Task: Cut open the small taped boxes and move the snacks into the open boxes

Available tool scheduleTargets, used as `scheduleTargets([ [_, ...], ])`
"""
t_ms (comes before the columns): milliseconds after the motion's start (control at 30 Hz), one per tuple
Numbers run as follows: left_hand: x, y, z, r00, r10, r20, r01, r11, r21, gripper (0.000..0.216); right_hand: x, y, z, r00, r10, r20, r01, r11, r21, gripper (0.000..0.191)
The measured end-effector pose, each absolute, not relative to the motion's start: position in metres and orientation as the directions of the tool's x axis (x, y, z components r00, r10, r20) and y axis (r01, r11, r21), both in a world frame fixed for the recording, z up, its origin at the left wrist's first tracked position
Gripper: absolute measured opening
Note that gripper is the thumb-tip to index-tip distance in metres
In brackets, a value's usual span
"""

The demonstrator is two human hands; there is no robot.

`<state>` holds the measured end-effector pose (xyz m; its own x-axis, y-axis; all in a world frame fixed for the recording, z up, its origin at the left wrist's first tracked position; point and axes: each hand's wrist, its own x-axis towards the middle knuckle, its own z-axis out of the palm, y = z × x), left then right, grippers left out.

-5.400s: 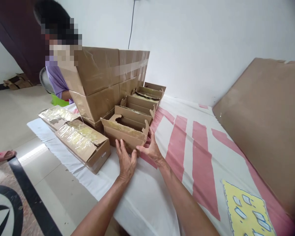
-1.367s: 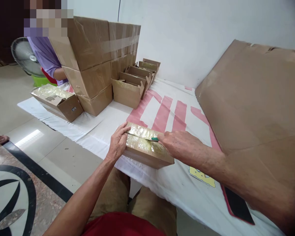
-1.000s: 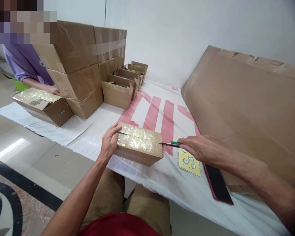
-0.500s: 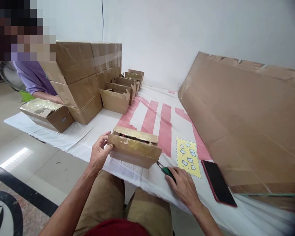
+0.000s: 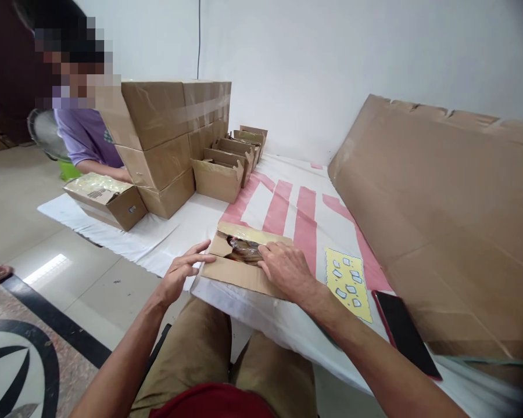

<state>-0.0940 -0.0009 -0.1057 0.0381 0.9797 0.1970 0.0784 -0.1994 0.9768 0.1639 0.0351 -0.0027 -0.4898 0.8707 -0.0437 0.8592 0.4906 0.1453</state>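
A small cardboard box [image 5: 239,277] lies in front of me with its top flaps parted. Inside, clear plastic wrap covers dark and brownish contents [image 5: 246,249]. My left hand [image 5: 183,270] is open, fingers stretched out against the box's left end. Over the right part of the box, my right hand [image 5: 285,268] is closed, fingers bent together at the opening and gripping the box there; its palm hides that end. A sliver of a green-handled utility knife [image 5: 330,337] shows on the cloth, mostly covered by my right forearm.
Stacked taped cartons [image 5: 154,116] and a row of open boxes [image 5: 218,180] stand at the back left. Another taped box [image 5: 107,203] is near a co-worker in a purple sleeve [image 5: 81,136]. To the right are a yellow card [image 5: 347,284], a phone [image 5: 405,334] and a large cardboard sheet [image 5: 444,226].
My right hand has let go of the utility knife and moved left onto the box. The flaps are spread wider, showing the contents. My left fingers have straightened. The view shifted slightly.
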Motion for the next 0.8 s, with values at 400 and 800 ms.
scheduleTargets([
  [400,-0.036,0.006,-0.111,-0.335,0.867,0.369,0.337,-0.256,0.906,0.016,0.183,0.050,-0.025,-0.396,0.814,0.424,0.703,0.566,-0.430,0.019],
  [800,-0.055,0.004,-0.103,-0.458,0.812,0.361,0.243,-0.276,0.930,0.020,0.204,0.037,-0.057,-0.195,0.823,0.533,0.492,0.552,-0.673,0.012],
])
